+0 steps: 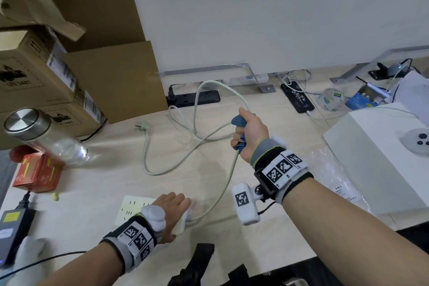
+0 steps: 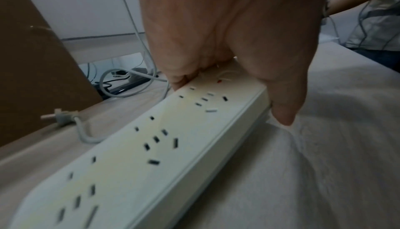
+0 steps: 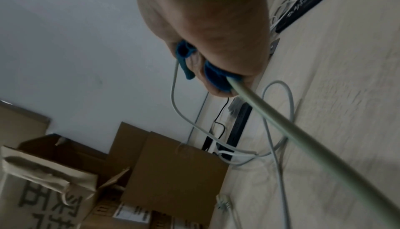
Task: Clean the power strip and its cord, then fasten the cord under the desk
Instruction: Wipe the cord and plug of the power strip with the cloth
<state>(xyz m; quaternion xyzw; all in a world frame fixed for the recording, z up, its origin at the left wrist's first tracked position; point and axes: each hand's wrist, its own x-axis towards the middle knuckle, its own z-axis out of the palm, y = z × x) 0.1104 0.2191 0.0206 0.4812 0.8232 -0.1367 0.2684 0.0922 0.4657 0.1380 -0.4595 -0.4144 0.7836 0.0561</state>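
A white power strip point(image 1: 133, 210) point(image 2: 138, 160) lies on the desk near the front edge. My left hand point(image 1: 173, 210) point(image 2: 227, 47) grips its cord end, fingers on one side and thumb on the other. Its pale cord point(image 1: 218, 195) point(image 3: 303, 140) rises to my right hand point(image 1: 249, 132) point(image 3: 207, 32), which holds a blue cloth point(image 1: 237, 121) point(image 3: 213, 76) wrapped round the cord above the desk. Beyond that hand the cord loops over the desk and ends in a loose plug point(image 1: 143, 126) point(image 2: 60, 115).
Cardboard boxes point(image 1: 76, 72) stand at the back left with a glass jar point(image 1: 46, 137) and red cartons point(image 1: 38, 173). A black power strip point(image 1: 197, 98) lies by the wall. A white box point(image 1: 380, 153) stands at the right; a black adapter point(image 1: 14, 230) lies at the left edge.
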